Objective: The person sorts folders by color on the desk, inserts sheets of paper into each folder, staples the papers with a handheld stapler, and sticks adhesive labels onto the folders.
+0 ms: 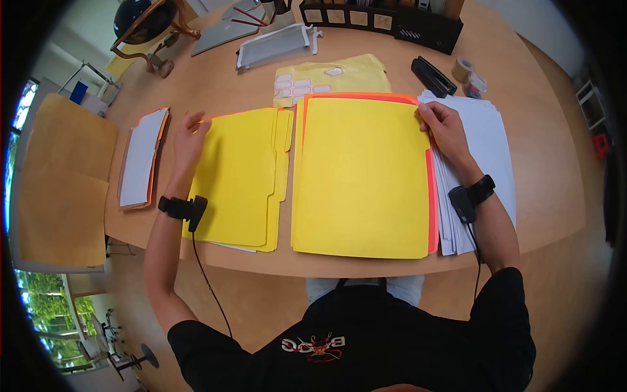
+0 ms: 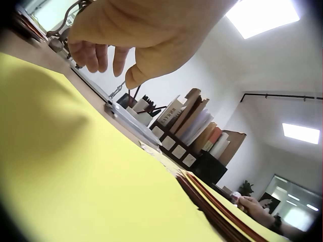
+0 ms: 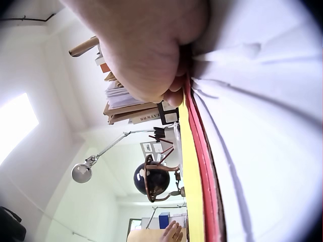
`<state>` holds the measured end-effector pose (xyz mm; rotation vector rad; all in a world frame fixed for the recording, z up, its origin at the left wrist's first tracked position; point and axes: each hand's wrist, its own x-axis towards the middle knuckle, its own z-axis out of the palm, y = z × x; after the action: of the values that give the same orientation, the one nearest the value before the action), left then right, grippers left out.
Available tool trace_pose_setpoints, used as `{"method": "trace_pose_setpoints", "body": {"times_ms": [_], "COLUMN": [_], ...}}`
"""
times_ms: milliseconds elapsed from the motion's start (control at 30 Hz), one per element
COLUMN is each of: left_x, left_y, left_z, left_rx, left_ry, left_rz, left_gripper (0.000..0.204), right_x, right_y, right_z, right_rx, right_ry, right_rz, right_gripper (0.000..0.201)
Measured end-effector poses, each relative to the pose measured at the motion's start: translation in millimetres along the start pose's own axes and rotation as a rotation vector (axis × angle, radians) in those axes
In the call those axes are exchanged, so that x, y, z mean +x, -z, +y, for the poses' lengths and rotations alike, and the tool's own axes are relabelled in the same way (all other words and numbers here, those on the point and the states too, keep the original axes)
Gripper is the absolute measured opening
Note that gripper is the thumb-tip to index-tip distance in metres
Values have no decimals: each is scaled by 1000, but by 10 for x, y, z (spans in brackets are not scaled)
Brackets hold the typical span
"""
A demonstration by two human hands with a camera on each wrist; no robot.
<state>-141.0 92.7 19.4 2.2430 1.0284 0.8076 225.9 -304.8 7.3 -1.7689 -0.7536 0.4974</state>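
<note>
In the head view my right hand [image 1: 447, 130] pinches the upper right edge of a yellow file folder [image 1: 362, 176], the top one of a stack with red and orange folders under it. From the right wrist view, its fingers [image 3: 174, 97] curl at the folder edges beside white paper. My left hand [image 1: 191, 140] hovers above the left pile of yellow folders [image 1: 238, 176], holding nothing. Its fingers hang loosely bent in the left wrist view, and a shadow falls on the folder below. White paper sheets [image 1: 483, 144] lie under my right wrist.
A small stack of paper and orange folders [image 1: 144, 160] lies at far left. Behind the folders are a yellow envelope with labels [image 1: 359, 68], a grey tray [image 1: 274, 49], a black stapler [image 1: 432, 76], tape rolls [image 1: 462, 68] and a black organizer [image 1: 428, 29]. A globe [image 1: 140, 19] stands back left.
</note>
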Motion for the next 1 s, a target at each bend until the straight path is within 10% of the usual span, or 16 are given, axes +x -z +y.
{"method": "trace_pose_setpoints", "body": {"times_ms": [100,200,333,633,1000], "left_x": [-177,-315,-358,-435,-361], "left_y": [-300,-784,-1007,-1125,-1297], "left_z": [1009,1299,1705,1815,1401], "left_rx": [-246,-255,-50,-255,-751], "left_ry": [81,-103,73,164,153], "left_rz": [-434,-529,-786,-509,-650], "left_gripper": [40,54,70,64,40], "right_x": [-9,6,7,5,79], "right_y": [-3,6,-1,-21,-31], "right_z": [9,21,58,38,114], "right_rx": [-18,-21,-8,-47,-28], "right_ry": [-5,2,9,17,155], "right_rz": [-12,-13,-13,1,177], "right_gripper": [35,34,31,30,28]}}
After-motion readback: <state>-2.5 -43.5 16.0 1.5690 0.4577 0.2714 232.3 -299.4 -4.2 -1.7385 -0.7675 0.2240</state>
